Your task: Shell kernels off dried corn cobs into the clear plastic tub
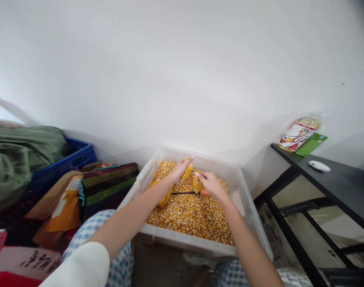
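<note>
Clear tub (187,238) sits on the floor against the wall, w/ a thick bed of loose kernels (196,219) inside, piled approx. up to mid-wall, so plenty looks loose already. L hand (178,170) is over the back half of the tub, fingers wrapped round the first cob (187,172), which stands tilted, top end up near the fingertips; its visible side is covered in kernels, so little or nothing seems off it on that side. R hand (210,182) is just beside it, fingers bent in and pinched on the short cob (197,185), also w/ kernels on; can't tell if anything else is in that grip, as the gap btwn the hands is too small to read. Third cob (164,200) lies on the kernels at the tub's L side, partly behind the L forearm, rows full as far as shown, nobody touching it. So, by what shows: big heap loose, min. three cobs w/ kernels on, no fully bare cob visible; undersides & anything under the arms can't be judged. Screwdriver w/ orange handle (204,192) lies across the kernels below the hands, its dark shaft pointing L twd the third cob. Off to R: black table (346,179) w/ bottle (300,133); off to L: blue crate (84,153).
</note>
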`<state>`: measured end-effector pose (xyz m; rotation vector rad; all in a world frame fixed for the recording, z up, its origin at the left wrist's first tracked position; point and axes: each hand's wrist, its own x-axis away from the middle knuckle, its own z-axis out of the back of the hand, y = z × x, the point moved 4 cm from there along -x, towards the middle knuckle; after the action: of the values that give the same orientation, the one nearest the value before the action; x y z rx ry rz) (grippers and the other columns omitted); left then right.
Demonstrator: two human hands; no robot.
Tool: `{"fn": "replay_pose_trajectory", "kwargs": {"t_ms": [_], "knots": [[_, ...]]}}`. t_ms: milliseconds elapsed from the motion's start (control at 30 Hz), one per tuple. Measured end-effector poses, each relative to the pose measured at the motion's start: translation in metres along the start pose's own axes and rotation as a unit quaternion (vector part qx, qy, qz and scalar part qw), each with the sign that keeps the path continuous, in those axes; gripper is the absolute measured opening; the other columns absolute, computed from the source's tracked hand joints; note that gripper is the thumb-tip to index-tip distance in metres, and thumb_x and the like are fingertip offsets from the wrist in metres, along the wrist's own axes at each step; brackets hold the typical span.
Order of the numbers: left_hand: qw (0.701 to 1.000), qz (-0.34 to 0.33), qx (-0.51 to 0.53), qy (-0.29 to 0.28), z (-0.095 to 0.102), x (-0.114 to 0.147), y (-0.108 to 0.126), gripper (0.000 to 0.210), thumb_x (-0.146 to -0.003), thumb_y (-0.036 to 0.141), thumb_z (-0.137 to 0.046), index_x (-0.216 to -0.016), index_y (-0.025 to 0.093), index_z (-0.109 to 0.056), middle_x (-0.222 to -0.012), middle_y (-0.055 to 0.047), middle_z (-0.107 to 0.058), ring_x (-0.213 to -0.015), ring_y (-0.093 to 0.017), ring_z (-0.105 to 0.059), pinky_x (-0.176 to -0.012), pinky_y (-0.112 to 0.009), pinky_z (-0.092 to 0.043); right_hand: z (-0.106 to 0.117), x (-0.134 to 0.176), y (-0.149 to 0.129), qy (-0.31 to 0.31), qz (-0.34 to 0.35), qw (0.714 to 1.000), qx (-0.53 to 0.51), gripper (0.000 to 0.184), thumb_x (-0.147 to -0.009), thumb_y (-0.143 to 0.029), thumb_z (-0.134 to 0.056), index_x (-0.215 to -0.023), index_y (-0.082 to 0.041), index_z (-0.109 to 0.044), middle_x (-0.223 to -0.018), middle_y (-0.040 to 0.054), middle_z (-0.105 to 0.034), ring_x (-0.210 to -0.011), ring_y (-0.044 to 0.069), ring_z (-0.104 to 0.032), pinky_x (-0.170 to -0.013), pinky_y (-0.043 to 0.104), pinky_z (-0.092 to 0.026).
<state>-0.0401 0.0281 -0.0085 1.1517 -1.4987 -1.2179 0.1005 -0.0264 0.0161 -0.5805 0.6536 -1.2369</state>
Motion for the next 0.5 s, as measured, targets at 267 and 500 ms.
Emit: {"fn": "replay_pose_trajectory", "kwargs": {"t_ms": [267, 500], "knots": [[0.998, 0.052, 0.036, -0.005, 0.021, -0.007, 0.002, 0.041, -0.078, 0.060, -0.053, -0.083, 0.020, -0.057, -0.060, -0.006, -0.062, -0.050, -0.018, -0.058, -0.049, -0.029, -0.046, 0.002, -0.001, 0.000, 0.023, 0.025, 0.999, -0.023, 0.042, -0.083, -0.046, -0.041, -0.065, -0.016, -0.063, -0.068, 0.0031, -0.066, -0.069, 0.016, -0.058, -0.069, 0.025, -0.039], [0.998, 0.043, 0.005, -0.044, 0.009, -0.002, 0.003, 0.051, -0.075, 0.062, -0.056, -0.093, 0.014, -0.058, -0.062, -0.006, -0.063, -0.052, -0.017, -0.058, -0.050, -0.028, -0.048, -0.005, 0.000, -0.001, 0.006, 0.018, 1.000, -0.011, 0.038, -0.084, -0.042, -0.043, -0.066, -0.016, -0.063, -0.067, 0.0031, -0.066, -0.068, 0.016, -0.059, -0.068, 0.025, -0.040]]}}
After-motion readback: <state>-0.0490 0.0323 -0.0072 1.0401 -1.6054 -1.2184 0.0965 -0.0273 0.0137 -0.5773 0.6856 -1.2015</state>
